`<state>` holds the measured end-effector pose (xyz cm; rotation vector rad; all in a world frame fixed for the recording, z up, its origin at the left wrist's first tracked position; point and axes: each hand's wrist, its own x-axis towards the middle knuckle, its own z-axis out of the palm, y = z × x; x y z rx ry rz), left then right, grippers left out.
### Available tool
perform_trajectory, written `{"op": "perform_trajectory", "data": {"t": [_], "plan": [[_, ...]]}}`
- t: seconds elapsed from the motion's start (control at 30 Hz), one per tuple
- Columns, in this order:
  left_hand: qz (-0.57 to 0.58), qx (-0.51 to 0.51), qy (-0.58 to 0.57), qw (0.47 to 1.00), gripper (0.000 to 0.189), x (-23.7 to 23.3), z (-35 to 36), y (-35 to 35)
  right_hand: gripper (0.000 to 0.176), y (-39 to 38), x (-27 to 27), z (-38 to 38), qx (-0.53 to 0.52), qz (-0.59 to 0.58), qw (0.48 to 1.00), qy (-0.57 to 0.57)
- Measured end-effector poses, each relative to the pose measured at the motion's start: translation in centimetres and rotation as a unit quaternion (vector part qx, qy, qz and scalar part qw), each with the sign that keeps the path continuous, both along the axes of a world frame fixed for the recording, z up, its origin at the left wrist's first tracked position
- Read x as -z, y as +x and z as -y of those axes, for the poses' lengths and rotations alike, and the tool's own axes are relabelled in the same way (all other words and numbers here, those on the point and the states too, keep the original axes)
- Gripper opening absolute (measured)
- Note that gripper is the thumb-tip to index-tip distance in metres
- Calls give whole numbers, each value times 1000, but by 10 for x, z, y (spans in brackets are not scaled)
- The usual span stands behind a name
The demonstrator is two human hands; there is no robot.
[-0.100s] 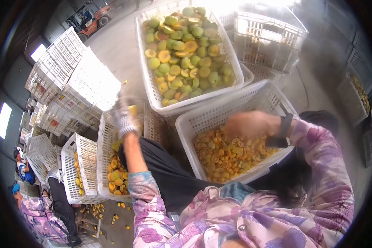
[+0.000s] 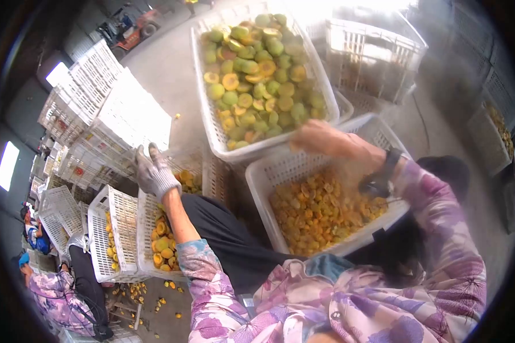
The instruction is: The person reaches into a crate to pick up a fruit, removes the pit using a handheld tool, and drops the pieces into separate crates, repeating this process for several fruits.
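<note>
My left hand (image 2: pixel 154 172), in a grey-white glove, is over the crate of orange fruit halves (image 2: pixel 165 246) at left, fingers apart and nothing in it. Bare and partly blurred, my right hand (image 2: pixel 320 138) is above the back edge of the white crate of small orange-yellow pieces (image 2: pixel 326 214), near the front edge of the upper crate. Its fingers are bent, and what they hold, if anything, is too blurred to tell. That upper white crate (image 2: pixel 203 91) holds green and orange halved fruit (image 2: pixel 252 68).
Stacked white crates (image 2: pixel 126 117) rise at left, and more crates (image 2: pixel 375 51) stand at back right. A co-worker in a floral top (image 2: pixel 57 297) sits at lower left. Farther off are a person in blue (image 2: pixel 37 234) and a red forklift (image 2: pixel 134 34). Fruit pieces lie on the floor.
My left hand has moved left and a little down, and its fingers have spread. My right hand has risen from over the small pieces toward the upper crate.
</note>
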<state>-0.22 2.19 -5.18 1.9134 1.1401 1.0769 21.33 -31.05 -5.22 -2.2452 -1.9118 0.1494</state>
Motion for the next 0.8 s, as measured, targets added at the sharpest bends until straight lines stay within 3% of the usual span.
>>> {"op": "perform_trajectory", "data": {"t": [0.03,0.1,0.17,0.2,0.23,0.27,0.3,0.33,0.4,0.43,0.5,0.53,0.57,0.6,0.63,0.67,0.7,0.77,0.8], "plan": [[-25,-64,102,992,50,-21,-1,-1,18,7,-16,-19,25,42,991,128],[-6,-95,334,938,49,-17,5,11,17,29,2,-68,41,85,977,190],[-2,-13,231,973,45,-28,25,21,17,46,17,-99,46,102,971,212],[54,31,177,982,41,-17,23,31,18,50,23,-103,26,90,977,193],[77,83,177,978,35,-15,24,34,17,51,27,-107,39,69,979,189],[173,131,27,976,32,1,20,47,16,52,29,-109,54,46,981,182],[261,136,-167,941,32,-5,35,54,16,54,29,-109,51,54,980,185],[273,138,-161,938,32,-10,44,54,13,54,28,-108,38,86,968,231],[240,227,-284,900,39,-15,56,56,10,56,24,-108,30,111,954,275],[241,229,-283,900,39,-13,58,59,9,56,19,-110,71,112,967,218],[232,275,-424,831,49,-3,61,67,8,50,4,-112,108,116,975,159],[236,274,-425,830,49,15,57,74,8,37,-12,-111,173,-15,965,196],[246,377,-385,806,52,41,49,84,11,26,-21,-115,234,-146,933,229],[252,476,-337,772,55,55,47,91,11,16,-19,-123,233,-145,934,229],[155,513,-224,814,54,53,50,94,13,1,-13,-131,185,-133,923,309],[155,512,-222,815,54,49,50,97,15,-11,-9,-140,135,-120,905,386],[257,492,-326,765,50,46,49,101,17,-28,-19,-140,107,-102,904,401],[437,408,-516,614,42,47,50,101,18,-54,-24,-147,90,-107,903,406],[433,398,-525,616,42,49,52,98,18,-60,-26,-151,94,-118,905,399]]}}
